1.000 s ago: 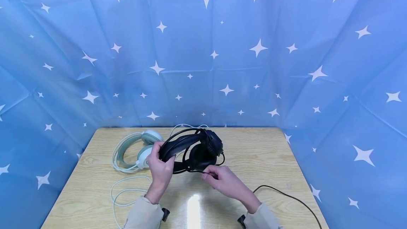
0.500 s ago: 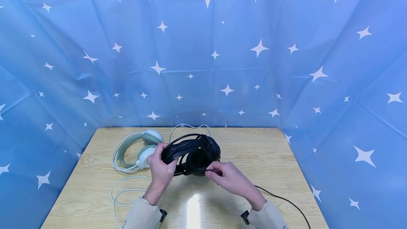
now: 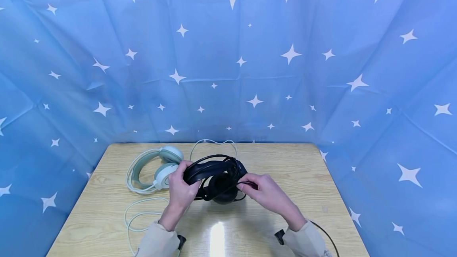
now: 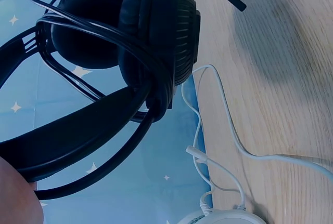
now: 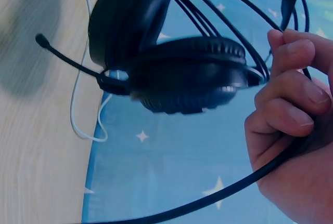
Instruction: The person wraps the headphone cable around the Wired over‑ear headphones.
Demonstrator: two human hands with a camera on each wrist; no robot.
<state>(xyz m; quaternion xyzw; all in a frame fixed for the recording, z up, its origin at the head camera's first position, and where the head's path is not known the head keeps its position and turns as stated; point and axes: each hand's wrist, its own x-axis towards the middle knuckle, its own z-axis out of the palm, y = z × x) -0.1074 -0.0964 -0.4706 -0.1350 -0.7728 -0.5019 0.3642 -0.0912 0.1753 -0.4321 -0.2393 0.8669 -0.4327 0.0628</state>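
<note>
My left hand (image 3: 182, 187) grips the padded headband of a black headset (image 4: 78, 130), which is held up over the table. Its two round ear cups (image 5: 187, 73) face away from me to the right. A thin boom microphone (image 4: 234, 0) sticks out from one cup. Several turns of black cable (image 4: 104, 31) are wound around the headset by the ear cups. In my right hand (image 3: 265, 193) the cable is pinched between thumb and forefinger, with the other fingers curled. From that hand the cable's loose part (image 5: 223, 195) trails down across the table toward the front right.
A pale green and white headset (image 3: 144, 169) lies on the wooden table (image 3: 285, 162), left of my left hand. Its white cable (image 3: 133, 217) loops in front of it and also behind the black headset. A blue star-printed curtain (image 3: 228, 70) surrounds the table.
My right hand has drawn the cable to the right and slightly up along the headset. The headset has lowered and tilted a little, and the trailing cable on the table has shortened.
</note>
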